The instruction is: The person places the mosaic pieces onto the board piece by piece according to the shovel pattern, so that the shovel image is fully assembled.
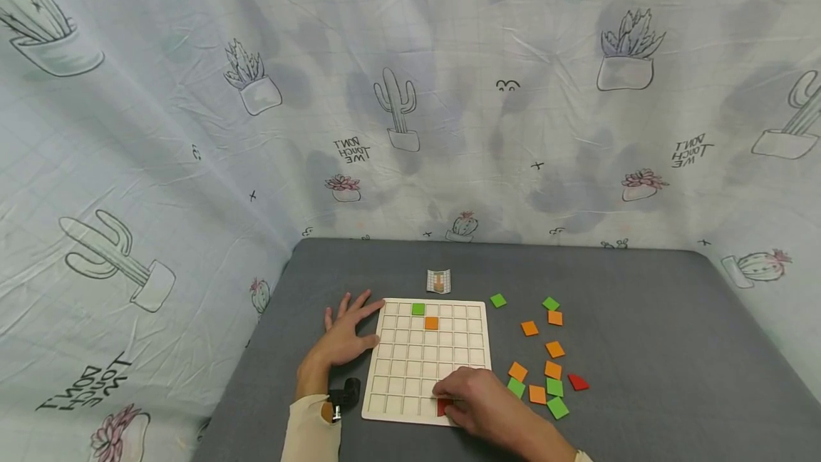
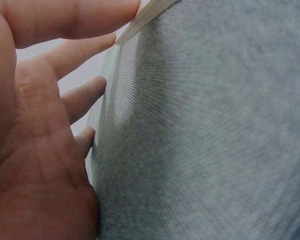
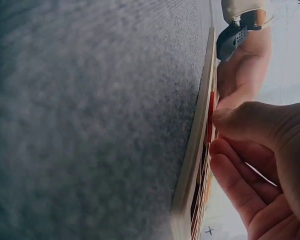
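Note:
A pale wooden grid board (image 1: 398,367) lies on the table, with a green tile (image 1: 418,309) and an orange tile (image 1: 432,323) in cells near its far side. At the near row my right hand (image 1: 484,405) holds a red tile (image 1: 442,407) between thumb and fingers. In the right wrist view, the thumb tip meets the red tile (image 3: 211,112) low at the board's edge, and the other fingers partly curl beside it. My left hand (image 1: 343,339) rests with fingers spread along the board's left side, thumb and index fingertip right at the edge (image 2: 150,12).
Right of the board lie several loose orange tiles (image 1: 537,394) and green tiles (image 1: 558,408), plus a red piece (image 1: 578,382) with a curved side. A small printed grid card (image 1: 439,281) lies beyond the board. Patterned cloth (image 1: 449,127) hangs behind the grey table (image 1: 641,348).

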`<state>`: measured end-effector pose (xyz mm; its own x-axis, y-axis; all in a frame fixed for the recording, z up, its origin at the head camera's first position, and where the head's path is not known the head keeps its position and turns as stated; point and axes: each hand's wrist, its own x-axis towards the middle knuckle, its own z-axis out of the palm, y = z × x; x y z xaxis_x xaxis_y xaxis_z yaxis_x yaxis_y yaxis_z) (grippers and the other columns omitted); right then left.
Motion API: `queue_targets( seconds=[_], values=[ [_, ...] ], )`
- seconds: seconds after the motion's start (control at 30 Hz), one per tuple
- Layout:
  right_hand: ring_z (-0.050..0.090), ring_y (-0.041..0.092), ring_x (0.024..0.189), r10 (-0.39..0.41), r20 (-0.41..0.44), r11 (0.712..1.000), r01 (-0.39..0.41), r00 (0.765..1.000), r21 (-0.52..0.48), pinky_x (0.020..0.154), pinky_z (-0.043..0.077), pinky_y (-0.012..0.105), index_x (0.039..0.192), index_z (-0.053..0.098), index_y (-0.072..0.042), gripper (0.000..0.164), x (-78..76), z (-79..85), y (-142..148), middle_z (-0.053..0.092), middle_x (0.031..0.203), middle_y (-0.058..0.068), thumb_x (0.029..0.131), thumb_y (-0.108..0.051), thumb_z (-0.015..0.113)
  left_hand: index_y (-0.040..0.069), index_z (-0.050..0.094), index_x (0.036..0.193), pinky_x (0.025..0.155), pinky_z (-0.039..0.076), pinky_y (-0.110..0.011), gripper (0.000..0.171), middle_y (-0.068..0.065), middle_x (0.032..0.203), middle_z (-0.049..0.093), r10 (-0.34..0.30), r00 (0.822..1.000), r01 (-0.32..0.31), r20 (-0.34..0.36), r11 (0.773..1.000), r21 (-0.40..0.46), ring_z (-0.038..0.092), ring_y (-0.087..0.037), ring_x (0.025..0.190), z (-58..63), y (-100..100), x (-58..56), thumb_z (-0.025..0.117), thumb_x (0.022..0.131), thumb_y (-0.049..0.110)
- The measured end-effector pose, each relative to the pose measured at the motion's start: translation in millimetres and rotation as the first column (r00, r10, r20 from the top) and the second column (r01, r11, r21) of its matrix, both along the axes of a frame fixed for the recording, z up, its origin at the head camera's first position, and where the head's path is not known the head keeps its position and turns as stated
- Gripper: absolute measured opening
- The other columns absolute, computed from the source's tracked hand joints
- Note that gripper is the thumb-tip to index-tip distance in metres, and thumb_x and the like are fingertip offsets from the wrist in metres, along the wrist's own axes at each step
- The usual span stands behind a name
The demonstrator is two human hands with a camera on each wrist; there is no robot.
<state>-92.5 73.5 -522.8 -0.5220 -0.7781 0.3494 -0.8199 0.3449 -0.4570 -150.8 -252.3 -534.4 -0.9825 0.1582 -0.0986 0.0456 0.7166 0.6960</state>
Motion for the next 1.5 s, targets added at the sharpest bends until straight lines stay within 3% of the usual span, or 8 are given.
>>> queue_targets(
  seconds=[0.13, 0.37, 0.53, 0.73, 0.87, 1.1, 1.3, 1.5],
  values=[
    [0.069, 0.0, 0.087, -0.027, 0.01, 0.999, 0.027, 1.0, -0.023, 0.081, 0.057, 0.015, 0.108, 0.082, -0.013, 0.026, 0.7, -1.2, 3.4, 0.079, 0.097, -0.011, 0.084, -0.002, 0.087, 0.019, 0.057, 0.162, 0.127, -0.014, -0.077, 0.073, -0.017, 0.181, 0.029, 0.001, 1.0, -0.001, 0.01, 1.0, 0.008, 0.001, -0.05, 0.17, 1.5, 0.0, 0.6, 0.076, 0.092, 0.01],
    [0.073, 0.006, 0.094, -0.066, 0.105, 0.996, 0.071, 0.992, -0.048, 0.083, 0.062, 0.022, 0.114, 0.082, -0.012, 0.03, 2.6, 1.0, 18.1, 0.082, 0.106, -0.006, 0.086, -0.004, 0.088, 0.018, 0.058, 0.161, 0.126, -0.013, -0.078, 0.072, -0.018, 0.18, 0.03, 0.002, 1.0, -0.002, -0.003, 1.0, 0.008, 0.002, -0.052, 0.169, 3.8, 0.3, 0.0, 0.076, 0.091, 0.01],
    [0.074, 0.008, 0.092, -0.093, 0.113, 0.993, 0.1, 0.989, -0.062, 0.08, 0.062, 0.023, 0.115, 0.082, -0.012, 0.032, 3.9, 2.1, 35.8, 0.082, 0.107, -0.006, 0.085, -0.004, 0.089, 0.019, 0.058, 0.161, 0.126, -0.013, -0.078, 0.073, -0.017, 0.18, 0.03, 0.001, 1.0, -0.001, 0.004, 1.0, 0.003, 0.002, -0.052, 0.169, 2.2, -0.7, -0.1, 0.076, 0.091, 0.011],
    [0.075, 0.008, 0.094, -0.163, 0.092, 0.986, 0.166, 0.982, -0.029, 0.081, 0.065, 0.029, 0.117, 0.082, -0.014, 0.034, 3.6, 5.6, 64.8, 0.083, 0.109, -0.006, 0.085, -0.007, 0.091, 0.018, 0.059, 0.16, 0.126, -0.013, -0.079, 0.073, -0.018, 0.18, 0.031, 0.003, 1.0, -0.003, 0.0, 1.0, 0.009, 0.003, -0.052, 0.169, 1.3, -0.7, 1.0, 0.076, 0.09, 0.009],
    [0.076, 0.007, 0.099, -0.237, 0.132, 0.971, 0.237, 0.962, 0.022, 0.083, 0.066, 0.03, 0.12, 0.082, -0.017, 0.036, 3.8, 10.1, 87.2, 0.082, 0.112, -0.009, 0.086, -0.011, 0.093, 0.018, 0.058, 0.161, 0.126, -0.012, -0.079, 0.073, -0.019, 0.179, 0.031, 0.002, 1.0, -0.002, -0.004, 1.0, -0.003, 0.003, -0.052, 0.169, 0.6, -0.9, 0.5, 0.076, 0.09, 0.01],
    [0.078, 0.008, 0.092, -0.315, -0.008, 0.948, 0.314, 0.949, -0.057, 0.075, 0.063, 0.023, 0.111, 0.083, -0.015, 0.041, 3.8, 7.6, 125.6, 0.083, 0.105, -0.005, 0.074, -0.007, 0.099, 0.019, 0.058, 0.161, 0.126, -0.013, -0.078, 0.073, -0.018, 0.18, 0.03, 0.001, 1.0, -0.001, 0.001, 1.0, -0.004, 0.003, -0.051, 0.169, 0.1, -0.6, 0.2, 0.076, 0.091, 0.011],
    [0.074, 0.003, 0.086, -0.404, 0.002, 0.915, 0.404, 0.915, -0.012, 0.069, 0.061, 0.025, 0.11, 0.084, -0.018, 0.038, -0.7, 10.1, 156.1, 0.083, 0.102, -0.006, 0.076, -0.011, 0.099, 0.019, 0.059, 0.161, 0.126, -0.014, -0.078, 0.073, -0.018, 0.18, 0.031, 0.001, 1.0, -0.001, 0.0, 1.0, 0.005, 0.003, -0.052, 0.169, 1.2, -0.7, 0.9, 0.077, 0.09, 0.009],
    [0.077, 0.007, 0.087, -0.423, -0.035, 0.905, 0.42, 0.906, -0.06, 0.073, 0.062, 0.023, 0.11, 0.084, -0.018, 0.042, -9.5, 10.4, 179.0, 0.083, 0.103, -0.006, 0.073, -0.006, 0.1, 0.019, 0.059, 0.16, 0.126, -0.014, -0.078, 0.073, -0.018, 0.18, 0.031, 0.001, 1.0, -0.001, -0.002, 1.0, 0.002, 0.003, -0.052, 0.169, 0.6, -0.1, 0.4, 0.077, 0.09, 0.01]
  ],
)
